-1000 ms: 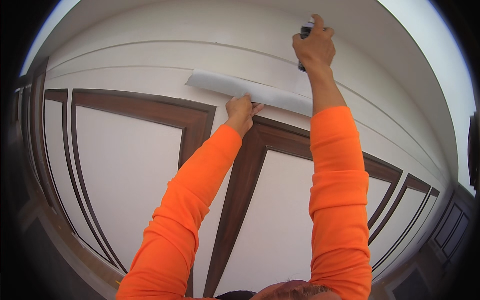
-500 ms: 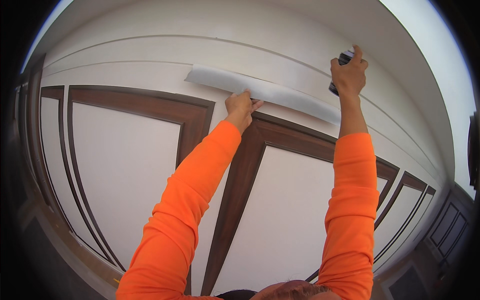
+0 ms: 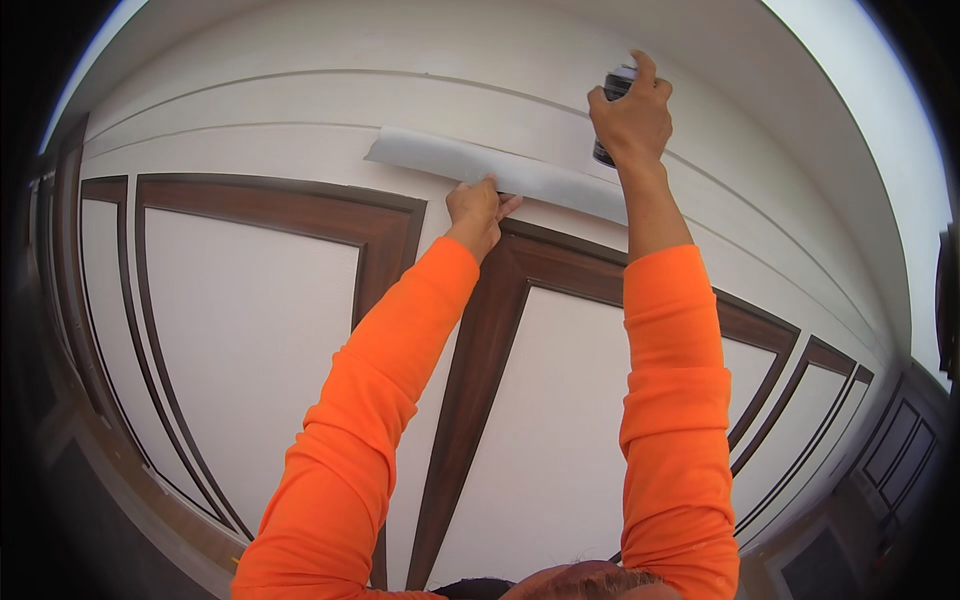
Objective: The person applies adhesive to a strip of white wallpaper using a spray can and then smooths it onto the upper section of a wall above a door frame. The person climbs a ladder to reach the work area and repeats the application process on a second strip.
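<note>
My left hand (image 3: pixel 476 213) pinches the lower edge of a long grey-white strip (image 3: pixel 430 153), like a sheet of paper or thin card, held lengthwise along the wall above the brown frames. Raised higher and to the right, my right hand (image 3: pixel 640 125) is wrapped round a dark spray can (image 3: pixel 615 88) with a pale top. Its index finger rests over the can's top. The can stands nearly upright, just above the strip. My right forearm hides the strip's right end. Whether spray is coming out I cannot tell.
The white wall (image 3: pixel 250 100) carries thin horizontal grooves above the strip. Dark brown wooden frames (image 3: pixel 390 225) surround white panels (image 3: pixel 250 280) below it. A pale ledge or ceiling (image 3: pixel 840 120) curves along the upper right. More framed panelling (image 3: pixel 900 450) stands at the far right.
My right hand has moved left and slightly up with the spray can, along the strip. My left hand and the strip have barely shifted.
</note>
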`<action>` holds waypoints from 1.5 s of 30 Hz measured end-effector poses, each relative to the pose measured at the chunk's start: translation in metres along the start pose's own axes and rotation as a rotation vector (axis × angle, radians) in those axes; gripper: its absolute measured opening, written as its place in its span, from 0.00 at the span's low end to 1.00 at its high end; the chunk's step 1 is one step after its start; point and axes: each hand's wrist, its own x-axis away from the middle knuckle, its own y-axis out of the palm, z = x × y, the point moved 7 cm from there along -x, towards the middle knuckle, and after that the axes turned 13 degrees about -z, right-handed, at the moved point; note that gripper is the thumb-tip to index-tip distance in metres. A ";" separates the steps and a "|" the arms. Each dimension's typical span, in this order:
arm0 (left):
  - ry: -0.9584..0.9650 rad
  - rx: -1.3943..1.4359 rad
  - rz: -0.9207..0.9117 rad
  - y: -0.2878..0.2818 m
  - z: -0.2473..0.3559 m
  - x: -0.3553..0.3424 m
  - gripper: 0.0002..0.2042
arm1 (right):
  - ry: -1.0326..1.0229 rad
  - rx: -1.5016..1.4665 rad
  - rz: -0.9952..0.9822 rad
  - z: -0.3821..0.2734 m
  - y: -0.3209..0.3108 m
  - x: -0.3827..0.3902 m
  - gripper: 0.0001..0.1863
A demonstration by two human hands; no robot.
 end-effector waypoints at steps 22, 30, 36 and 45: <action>-0.002 -0.016 0.012 0.004 0.000 0.005 0.14 | -0.005 -0.037 0.030 0.013 0.004 0.031 0.36; 0.011 -0.017 0.034 0.004 -0.002 0.001 0.14 | -0.081 -0.095 0.012 -0.021 0.016 0.040 0.36; 0.016 -0.015 0.007 0.001 0.001 -0.001 0.15 | 0.122 -0.027 0.098 0.047 -0.008 0.047 0.36; 0.032 0.001 0.030 0.000 -0.001 0.000 0.09 | 0.135 -0.055 0.154 0.059 -0.008 0.075 0.35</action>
